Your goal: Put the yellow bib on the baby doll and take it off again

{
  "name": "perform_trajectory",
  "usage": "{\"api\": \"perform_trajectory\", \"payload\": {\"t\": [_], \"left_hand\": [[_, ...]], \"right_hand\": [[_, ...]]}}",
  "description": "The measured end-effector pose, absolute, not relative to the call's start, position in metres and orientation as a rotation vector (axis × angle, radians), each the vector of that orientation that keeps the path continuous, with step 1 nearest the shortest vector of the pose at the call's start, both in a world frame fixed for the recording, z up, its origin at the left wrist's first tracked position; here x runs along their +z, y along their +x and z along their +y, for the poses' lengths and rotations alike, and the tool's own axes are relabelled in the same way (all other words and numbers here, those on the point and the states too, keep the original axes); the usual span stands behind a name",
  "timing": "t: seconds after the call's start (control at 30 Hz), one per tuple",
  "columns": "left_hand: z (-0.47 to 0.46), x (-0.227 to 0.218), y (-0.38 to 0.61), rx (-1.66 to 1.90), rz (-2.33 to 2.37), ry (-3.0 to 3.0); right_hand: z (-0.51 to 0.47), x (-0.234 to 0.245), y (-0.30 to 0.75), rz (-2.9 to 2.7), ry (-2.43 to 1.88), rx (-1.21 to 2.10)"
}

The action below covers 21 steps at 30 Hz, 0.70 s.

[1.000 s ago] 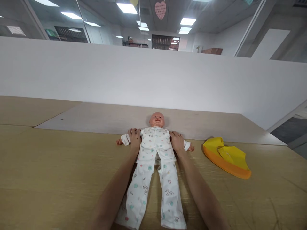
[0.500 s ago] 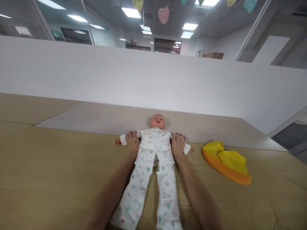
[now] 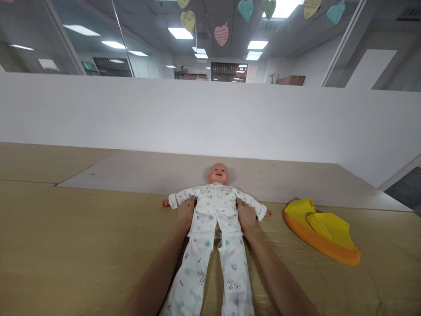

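A baby doll (image 3: 217, 173) lies on its back on a light wooden table (image 3: 79, 250), its head away from me and its legs toward me. It wears white pajamas (image 3: 210, 215) with small coloured prints. My left hand (image 3: 186, 209) grips the left-hand side of the pajama top near the doll's waist. My right hand (image 3: 246, 215) holds the opposite side in the same way. Both sleeves lie spread outward, with the small doll hands showing. To the right of my right hand lies a yellow and orange silicone bib (image 3: 320, 231), untouched.
Behind the doll, a pale board (image 3: 131, 173) lies on the table, and a white partition wall (image 3: 210, 118) rises beyond it. Glass panes and hanging paper hearts show above the wall. A dark floor area (image 3: 404, 188) shows past the table's far right corner.
My hands have slid down the doll's sides from under its arms toward its waist. The doll's sleeves now lie free of my hands. The whole scene sits lower in view.
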<state>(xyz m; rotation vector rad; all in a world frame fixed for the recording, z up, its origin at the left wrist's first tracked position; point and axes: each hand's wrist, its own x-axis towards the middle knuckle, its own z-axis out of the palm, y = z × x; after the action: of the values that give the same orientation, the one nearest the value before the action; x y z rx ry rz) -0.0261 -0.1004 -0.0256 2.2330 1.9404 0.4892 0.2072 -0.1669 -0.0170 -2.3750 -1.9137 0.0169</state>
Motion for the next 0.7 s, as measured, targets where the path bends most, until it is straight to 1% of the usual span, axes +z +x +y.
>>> {"api": "perform_trajectory", "payload": {"t": [0.1,0.37,0.57,0.7], "left_hand": [[-0.099,-0.029,-0.027,0.533,1.953,2.238],[-0.096,-0.037,-0.029,0.762,1.932,2.233],[-0.105,-0.035,-0.032,0.842,1.871,2.180],[-0.124,-0.042,-0.038,0.973,1.873,1.961]], "right_hand": [[-0.168,-0.020,0.205,-1.894,-2.364,0.040],[-0.168,-0.023,0.209,-1.769,-2.356,-0.085],[-0.172,-0.021,0.208,-1.704,-2.322,0.043],[-0.180,-0.035,0.212,-1.589,-2.202,0.089]]}}
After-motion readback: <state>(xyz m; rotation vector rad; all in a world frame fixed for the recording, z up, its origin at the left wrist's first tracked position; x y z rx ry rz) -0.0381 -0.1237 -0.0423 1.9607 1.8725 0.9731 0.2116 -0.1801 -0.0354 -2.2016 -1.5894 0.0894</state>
